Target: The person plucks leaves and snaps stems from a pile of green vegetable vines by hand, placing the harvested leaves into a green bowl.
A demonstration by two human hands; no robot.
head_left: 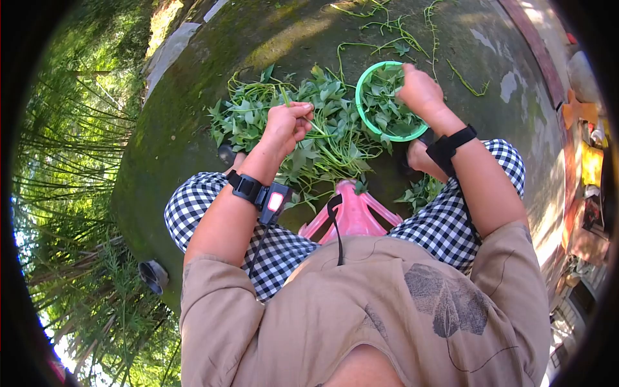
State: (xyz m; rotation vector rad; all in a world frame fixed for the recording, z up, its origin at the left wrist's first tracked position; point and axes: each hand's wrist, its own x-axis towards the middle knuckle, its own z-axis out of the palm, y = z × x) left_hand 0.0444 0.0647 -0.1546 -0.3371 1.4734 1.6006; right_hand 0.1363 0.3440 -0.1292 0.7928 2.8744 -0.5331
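Note:
My left hand (288, 126) is closed in a pinch on a green stem (284, 97), above a heap of leafy green vines (322, 97) on the ground. Over the right side of a round green plastic basket (358, 106) is my right hand (422, 93), its fingers curled and slightly blurred. Whatever that hand may hold is hidden. Loose green leaves (385, 103) lie inside the basket. Bare stems trail from the lower edge of the heap toward a pink plastic stool (354, 216) between my knees.
Stripped vine stems (393, 42) lie scattered on the mossy concrete (277, 35) beyond the basket. A few leaves (422, 193) rest by my right foot. Dense greenery (77, 161) borders the left side, near a grey pot-like container (153, 276). Mixed items line the right edge.

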